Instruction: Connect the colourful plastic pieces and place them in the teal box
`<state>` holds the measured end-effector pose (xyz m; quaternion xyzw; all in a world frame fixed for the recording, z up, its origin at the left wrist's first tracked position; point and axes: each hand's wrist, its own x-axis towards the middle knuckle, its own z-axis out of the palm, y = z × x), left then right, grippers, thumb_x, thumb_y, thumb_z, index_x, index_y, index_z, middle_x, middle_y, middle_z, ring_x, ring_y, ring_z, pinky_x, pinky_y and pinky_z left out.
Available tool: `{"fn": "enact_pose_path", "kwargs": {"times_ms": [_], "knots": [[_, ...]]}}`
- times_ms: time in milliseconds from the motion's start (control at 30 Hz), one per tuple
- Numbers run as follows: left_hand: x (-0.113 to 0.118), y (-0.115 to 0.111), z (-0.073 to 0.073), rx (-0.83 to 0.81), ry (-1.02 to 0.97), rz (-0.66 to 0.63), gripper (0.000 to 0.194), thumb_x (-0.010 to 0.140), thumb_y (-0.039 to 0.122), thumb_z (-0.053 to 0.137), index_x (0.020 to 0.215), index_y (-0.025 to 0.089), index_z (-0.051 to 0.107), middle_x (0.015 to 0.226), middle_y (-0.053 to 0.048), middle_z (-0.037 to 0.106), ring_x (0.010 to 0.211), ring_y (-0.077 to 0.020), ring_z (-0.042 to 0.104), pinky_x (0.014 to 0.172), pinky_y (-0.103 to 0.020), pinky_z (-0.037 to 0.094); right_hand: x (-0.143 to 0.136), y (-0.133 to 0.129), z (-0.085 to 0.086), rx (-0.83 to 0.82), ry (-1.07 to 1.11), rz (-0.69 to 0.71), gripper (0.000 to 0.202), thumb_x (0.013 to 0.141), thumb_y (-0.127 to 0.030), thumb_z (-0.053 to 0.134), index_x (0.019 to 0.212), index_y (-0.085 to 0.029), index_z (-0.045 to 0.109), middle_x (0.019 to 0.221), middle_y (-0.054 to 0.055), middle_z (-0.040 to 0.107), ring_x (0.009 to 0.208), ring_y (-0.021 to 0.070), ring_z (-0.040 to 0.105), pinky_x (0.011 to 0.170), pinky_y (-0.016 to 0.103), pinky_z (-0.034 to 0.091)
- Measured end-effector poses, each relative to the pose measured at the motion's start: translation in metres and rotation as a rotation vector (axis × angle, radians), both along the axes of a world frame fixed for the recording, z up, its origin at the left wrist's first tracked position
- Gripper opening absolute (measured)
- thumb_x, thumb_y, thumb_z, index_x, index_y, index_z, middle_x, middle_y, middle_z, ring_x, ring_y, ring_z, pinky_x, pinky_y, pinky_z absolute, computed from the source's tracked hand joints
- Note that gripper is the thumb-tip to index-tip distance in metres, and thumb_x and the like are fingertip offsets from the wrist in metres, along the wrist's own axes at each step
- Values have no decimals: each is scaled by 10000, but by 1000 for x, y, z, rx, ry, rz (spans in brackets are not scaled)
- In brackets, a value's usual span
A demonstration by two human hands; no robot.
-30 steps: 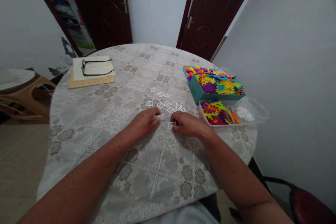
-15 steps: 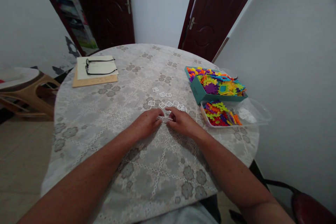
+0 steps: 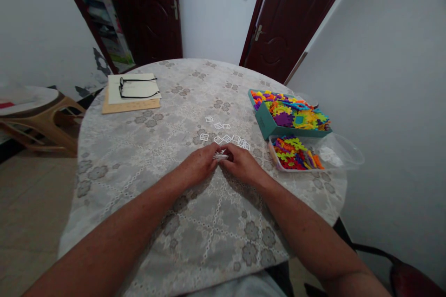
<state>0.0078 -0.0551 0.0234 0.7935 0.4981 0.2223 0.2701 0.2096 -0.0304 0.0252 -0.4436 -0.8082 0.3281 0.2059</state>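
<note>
Lace cloth covers the round table (image 3: 139,158), where glasses (image 3: 138,88) lie on papers (image 3: 130,97) at far left. At centre, the left hand (image 3: 197,167) and right hand (image 3: 242,164) meet fingertip to fingertip, both pinched narrow on small white grid pieces (image 3: 220,155) held just above the cloth; how many pieces sit in the pinch is hard to tell at this size. More loose white pieces (image 3: 225,137) lie scattered just beyond the fingers. To the right, a teal box (image 3: 266,125) and, near it, a clear tray (image 3: 343,153) brim with coloured plastic parts. Joining pieces this thin probably calls for a light grip at the edges, frames squared before pressing, and hands kept low so that a slipped piece lands on the cloth.
</note>
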Motion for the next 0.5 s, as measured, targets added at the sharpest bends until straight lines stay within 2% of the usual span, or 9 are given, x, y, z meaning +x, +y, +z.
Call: {"fn": "enact_pose_path", "kwargs": {"times_ms": [100, 233, 333, 433, 500], "knots": [[3, -1, -2, 9, -32, 15, 422, 925, 166, 468, 1333, 244, 539, 1349, -145, 696, 1227, -286, 655, 1065, -444, 508, -4, 0, -6, 20, 61, -12, 466, 932, -156, 665, 1389, -240, 627, 1188, 72, 734, 1012, 199, 660, 933, 329, 498], [7, 0, -6, -9, -77, 44, 576, 855, 116, 450, 1420, 226, 437, 1376, -182, 659, 1232, -285, 656, 1073, -456, 517, -10, 0, -14, -27, 122, -41, 540, 893, -129, 669, 1420, -240, 627, 1179, 70, 720, 959, 192, 660, 874, 317, 527], [7, 3, -9, 18, -155, 18, 774, 817, 130, 472, 1563, 214, 281, 1559, -206, 524, 1409, -299, 555, 1191, -506, 441, -15, -3, -13, -46, 173, -43, 542, 886, -123, 664, 1418, -224, 628, 1217, 73, 729, 959, 190, 670, 874, 316, 539], [2, 8, -10, 22, -210, 51, 897, 834, 212, 494, 1664, 237, 154, 1696, -171, 373, 1526, -329, 440, 1258, -541, 370, -18, -6, -7, 100, 177, -3, 573, 909, -145, 648, 1469, -243, 573, 1315, 71, 710, 1102, 214, 663, 995, 338, 520], [-2, 11, -9, -20, -240, 92, 924, 850, 290, 514, 1695, 265, 142, 1677, -129, 423, 1520, -346, 454, 1226, -517, 426, -19, -8, -3, 211, 107, 49, 570, 943, -182, 620, 1498, -274, 531, 1370, 65, 685, 1197, 239, 634, 1058, 365, 495]]}}
